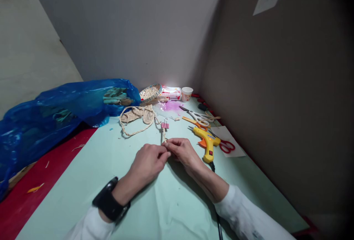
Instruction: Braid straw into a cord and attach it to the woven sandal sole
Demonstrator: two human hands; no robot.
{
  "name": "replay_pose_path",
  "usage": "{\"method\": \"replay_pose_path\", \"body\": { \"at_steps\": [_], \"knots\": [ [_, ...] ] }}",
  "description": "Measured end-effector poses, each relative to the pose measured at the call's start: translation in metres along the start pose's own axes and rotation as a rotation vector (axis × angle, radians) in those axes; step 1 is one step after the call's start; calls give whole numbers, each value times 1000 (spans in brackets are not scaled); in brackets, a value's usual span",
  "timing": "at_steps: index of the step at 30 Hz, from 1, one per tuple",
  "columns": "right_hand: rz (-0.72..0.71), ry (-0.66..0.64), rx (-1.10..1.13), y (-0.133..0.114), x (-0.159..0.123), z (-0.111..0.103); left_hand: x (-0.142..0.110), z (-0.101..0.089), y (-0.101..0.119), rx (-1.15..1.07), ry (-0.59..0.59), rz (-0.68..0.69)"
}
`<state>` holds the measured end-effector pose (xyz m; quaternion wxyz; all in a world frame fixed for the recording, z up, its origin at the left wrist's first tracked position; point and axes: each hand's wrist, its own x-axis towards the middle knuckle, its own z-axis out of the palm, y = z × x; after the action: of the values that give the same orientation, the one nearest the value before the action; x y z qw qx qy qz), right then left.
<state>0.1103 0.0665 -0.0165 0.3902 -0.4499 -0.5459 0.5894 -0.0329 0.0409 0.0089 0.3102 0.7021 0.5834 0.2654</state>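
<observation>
A short length of braided natural-fibre cord (164,135) runs down from a pink binder clip (165,125) toward me. My left hand (151,160) and my right hand (182,151) meet at its near end, fingertips pinched on the cord. My fingers hide that end. Past the clip, the cord joins a looped, bundled coil of braided cord (148,114) lying to the left. A yellow glue gun (208,142) with an orange trigger lies on its side just right of my right hand, its black cable trailing toward me.
White-handled scissors (197,117), orange-handled scissors (195,122) and red-handled scissors (227,146) lie at right, the last over white paper (229,136). A woven basket (151,93), a pink-white packet (171,93) and a paper cup (187,93) stand behind. A blue plastic bag (63,103) fills the left.
</observation>
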Motion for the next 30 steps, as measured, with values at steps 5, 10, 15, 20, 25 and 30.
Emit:
{"method": "replay_pose_path", "body": {
  "at_steps": [5,10,15,20,25,30],
  "knots": [
    [8,-29,52,1,1,1,15,-14,-18,-277,-39,-131],
    [-12,-41,57,1,-1,2,20,1,-26,-566,-255,-154],
    [-16,-61,59,2,0,2,18,1,-24,-707,-271,-190],
    [2,-73,96,0,0,2,19,-5,-24,-781,-312,-222],
    [25,-89,98,-2,-1,3,21,-4,-26,-846,-335,-259],
    [-24,-73,-41,1,0,2,20,0,-28,-879,-278,-284]
  ]
}}
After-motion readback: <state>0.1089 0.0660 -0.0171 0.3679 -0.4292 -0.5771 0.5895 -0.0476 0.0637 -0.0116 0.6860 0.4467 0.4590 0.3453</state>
